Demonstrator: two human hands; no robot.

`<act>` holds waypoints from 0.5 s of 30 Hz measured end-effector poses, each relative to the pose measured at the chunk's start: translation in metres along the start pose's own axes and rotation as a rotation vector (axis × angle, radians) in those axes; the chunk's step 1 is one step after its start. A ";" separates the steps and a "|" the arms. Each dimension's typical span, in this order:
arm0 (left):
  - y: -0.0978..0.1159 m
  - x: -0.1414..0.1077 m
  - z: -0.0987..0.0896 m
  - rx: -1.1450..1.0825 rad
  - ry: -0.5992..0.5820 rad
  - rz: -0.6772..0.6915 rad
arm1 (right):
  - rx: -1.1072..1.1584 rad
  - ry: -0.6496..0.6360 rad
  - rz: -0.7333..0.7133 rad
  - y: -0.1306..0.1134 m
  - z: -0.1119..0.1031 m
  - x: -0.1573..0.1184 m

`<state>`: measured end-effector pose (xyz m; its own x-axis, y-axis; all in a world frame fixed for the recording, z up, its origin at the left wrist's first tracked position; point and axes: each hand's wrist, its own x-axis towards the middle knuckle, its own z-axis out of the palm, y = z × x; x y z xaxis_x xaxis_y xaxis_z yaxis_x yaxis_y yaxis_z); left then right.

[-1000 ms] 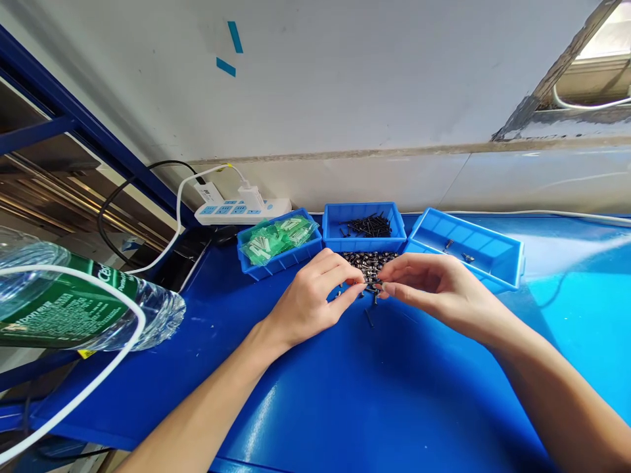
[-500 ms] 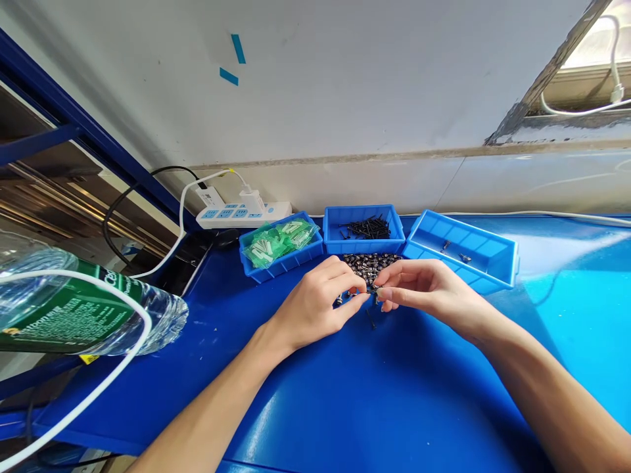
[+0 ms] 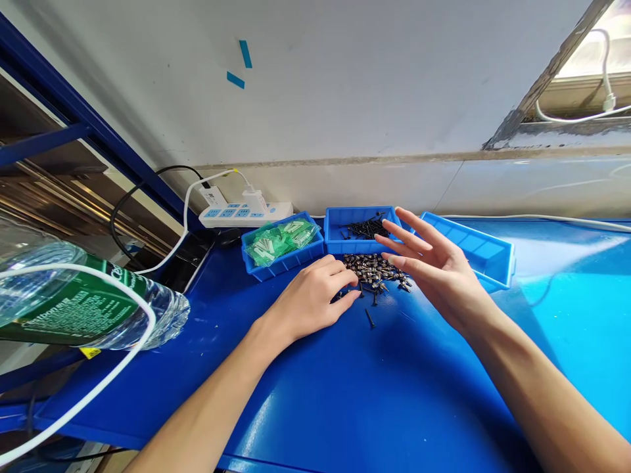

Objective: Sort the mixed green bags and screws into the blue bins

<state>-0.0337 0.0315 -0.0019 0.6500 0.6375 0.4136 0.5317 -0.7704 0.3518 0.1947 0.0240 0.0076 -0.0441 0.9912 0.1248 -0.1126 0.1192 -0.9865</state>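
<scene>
So my right hand (image 3: 456, 282) is up over the near edge of the trays, fingers (image 3: 424, 228) spread wide, and I can't see anything in its grip. My left hand (image 3: 315, 295) is low at the left side of the loose screw pile (image 3: 372, 266), thumb and index a little apart, nothing visible between them either.

The pile sits on the table (image 3: 345, 394) right up against the front of the middle tray (image 3: 359, 247). Main worry, imo: it's got no walls around it, so if my left knuckles or a sleepy wrist bump it, bits scatter. There's already a lone dark screw (image 3: 370, 319) lying out front, super easy to sweep away with a forearm.

The other risk is mixing. The middle tray has black screws (image 3: 367, 228) in it, and my right fingertips hang just about over its right end, so a piece dropped there could get lost among similar dark ones. The right tray (image 3: 493, 256) is partly blocked by my hand, so I can't tell everything that's in it. Snagging its rim with my palm could tip or shove it.
</scene>
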 end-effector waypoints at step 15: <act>0.005 -0.001 -0.002 -0.018 -0.168 0.029 | -0.869 -0.391 -0.096 -0.013 -0.012 -0.011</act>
<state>-0.0327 0.0270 0.0006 0.7473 0.6034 0.2783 0.5027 -0.7873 0.3570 0.2090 0.0119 0.0172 -0.4194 0.9042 0.0808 0.6358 0.3561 -0.6848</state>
